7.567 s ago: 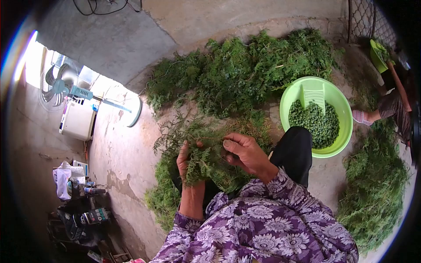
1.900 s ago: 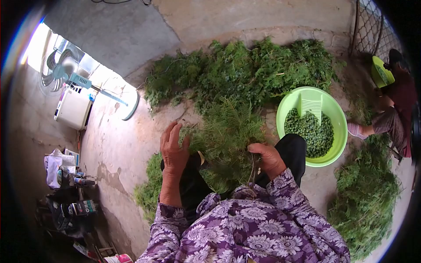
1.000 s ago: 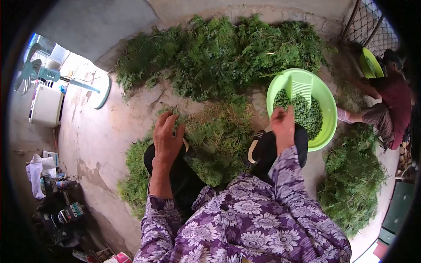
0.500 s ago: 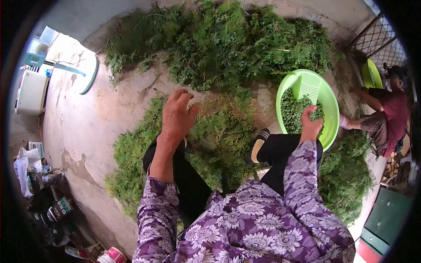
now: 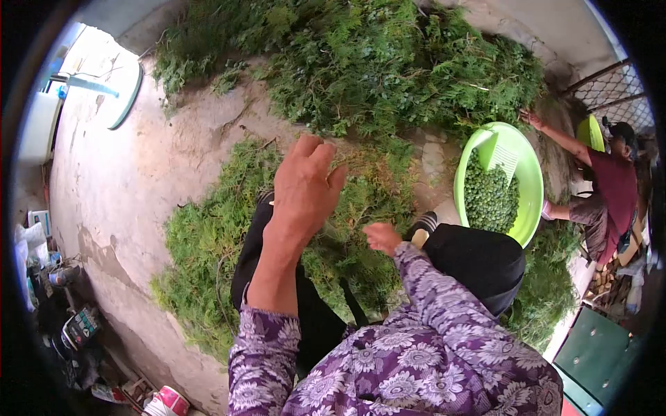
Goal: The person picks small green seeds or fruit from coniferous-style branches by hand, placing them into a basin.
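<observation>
My left hand (image 5: 306, 191) hovers above the cut evergreen sprigs (image 5: 208, 236) between my legs, back turned up. Its fingers bend loosely, the thumb stands apart, and nothing shows in it; the fingertips are partly hidden. My right hand (image 5: 382, 238) is closed over the same greenery, near my right shoe (image 5: 423, 227); whatever its fingers hold, if anything, cannot be made out. To the right of it, beyond my knee, a light green plastic basin (image 5: 533, 187) with a ribbed washboard part (image 5: 505, 163) holds many small green cones or berries (image 5: 491, 201).
A large heap of evergreen branches (image 5: 388, 69) lies along the wall. At right, a seated person (image 5: 610, 180) reaches toward the heap, a second green basin (image 5: 592, 132) beside them. A green box (image 5: 595, 353) stands lower right; clutter (image 5: 76, 326) lies at left on the concrete.
My right hand has left the basin and moved left over the sprigs, closing. My left hand has shifted slightly right, its fingers more bent. The other person's arm now stretches toward the heap.
</observation>
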Action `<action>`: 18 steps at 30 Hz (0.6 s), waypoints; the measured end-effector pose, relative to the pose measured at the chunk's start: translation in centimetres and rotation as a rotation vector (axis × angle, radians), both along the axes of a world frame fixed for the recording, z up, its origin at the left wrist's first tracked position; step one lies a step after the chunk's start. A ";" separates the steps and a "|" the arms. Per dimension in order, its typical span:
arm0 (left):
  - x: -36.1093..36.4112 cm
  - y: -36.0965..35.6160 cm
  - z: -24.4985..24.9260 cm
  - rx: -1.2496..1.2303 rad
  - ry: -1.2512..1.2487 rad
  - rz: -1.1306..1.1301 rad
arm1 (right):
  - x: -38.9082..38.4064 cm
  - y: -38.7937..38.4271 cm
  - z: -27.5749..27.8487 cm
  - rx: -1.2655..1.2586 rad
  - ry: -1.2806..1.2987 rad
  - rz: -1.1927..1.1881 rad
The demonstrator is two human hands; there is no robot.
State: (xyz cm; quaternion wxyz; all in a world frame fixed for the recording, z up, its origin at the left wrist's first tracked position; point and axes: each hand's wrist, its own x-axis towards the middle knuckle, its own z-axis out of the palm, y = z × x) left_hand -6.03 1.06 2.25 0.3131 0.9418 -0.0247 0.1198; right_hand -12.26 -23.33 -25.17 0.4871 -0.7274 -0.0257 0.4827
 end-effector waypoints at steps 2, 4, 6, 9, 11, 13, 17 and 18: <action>-0.2 0.4 0.5 -0.017 0.006 0.023 | -0.2 3.2 2.3 -0.209 0.412 -0.272; -0.4 0.7 0.9 -0.044 0.002 0.060 | 0.5 5.0 3.7 -0.210 0.482 -0.273; -0.6 1.1 1.0 -0.046 0.014 0.075 | 0.9 5.9 3.2 -0.209 0.552 -0.279; -0.6 1.4 1.1 -0.060 0.034 0.105 | 0.9 6.9 0.7 -0.208 0.590 -0.332; -0.5 1.3 1.2 -0.071 0.036 0.122 | 1.1 7.4 -0.7 -0.190 0.650 -0.441; -0.3 1.2 1.3 -0.080 0.038 0.111 | 1.5 7.9 -1.2 -0.229 0.649 -0.440; -0.1 0.8 1.1 -0.074 0.007 0.097 | 1.5 7.8 -2.7 -0.290 0.547 -0.480; 0.0 0.7 1.2 -0.082 -0.003 0.091 | 1.4 7.6 -2.3 -0.290 0.541 -0.481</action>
